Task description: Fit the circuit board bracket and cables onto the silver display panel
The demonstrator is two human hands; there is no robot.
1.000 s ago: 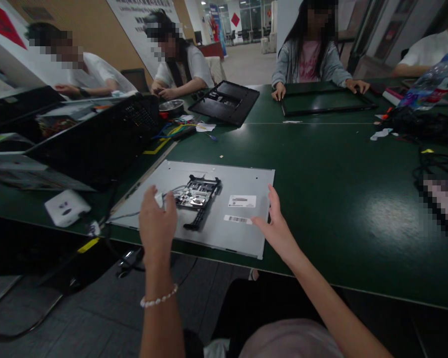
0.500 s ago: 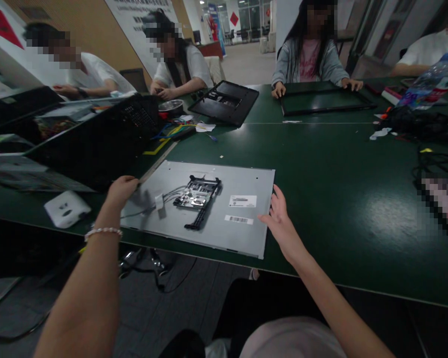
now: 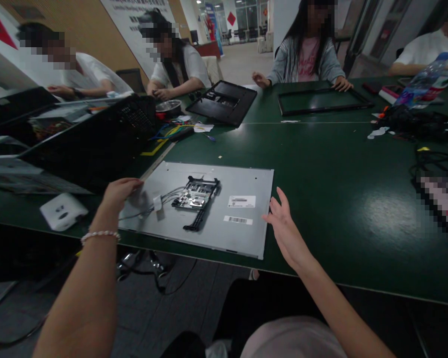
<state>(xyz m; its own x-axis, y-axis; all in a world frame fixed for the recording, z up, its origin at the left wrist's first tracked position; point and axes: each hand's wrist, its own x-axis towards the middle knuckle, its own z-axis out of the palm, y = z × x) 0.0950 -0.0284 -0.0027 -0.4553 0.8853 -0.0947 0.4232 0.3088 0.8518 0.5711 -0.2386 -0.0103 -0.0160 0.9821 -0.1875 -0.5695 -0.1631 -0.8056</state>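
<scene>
A grey metal display panel (image 3: pixel 231 184) lies flat on the green table (image 3: pixel 339 194), back side up, with a small circuit board in a black bracket (image 3: pixel 196 195) and thin wires on it. My left hand (image 3: pixel 119 191), with a bead bracelet on the wrist, rests on the panel's left edge, fingers curled over the edge. My right hand (image 3: pixel 283 226) hovers at the panel's right edge with fingers spread and nothing in it. Two white barcode labels (image 3: pixel 241 201) sit between the board and my right hand.
A black monitor shell (image 3: pixel 93 144) and a white adapter (image 3: pixel 61 211) lie to the left. Across the table are a black back cover (image 3: pixel 224 102), a screen frame (image 3: pixel 323 102) under another person's hands, a steel bowl (image 3: pixel 169 105) and cables (image 3: pixel 421 124) at right.
My left hand moved from above the circuit board out to the panel's left edge. My right hand slid slightly off the panel's right edge. The person opposite lifted a hand off the frame.
</scene>
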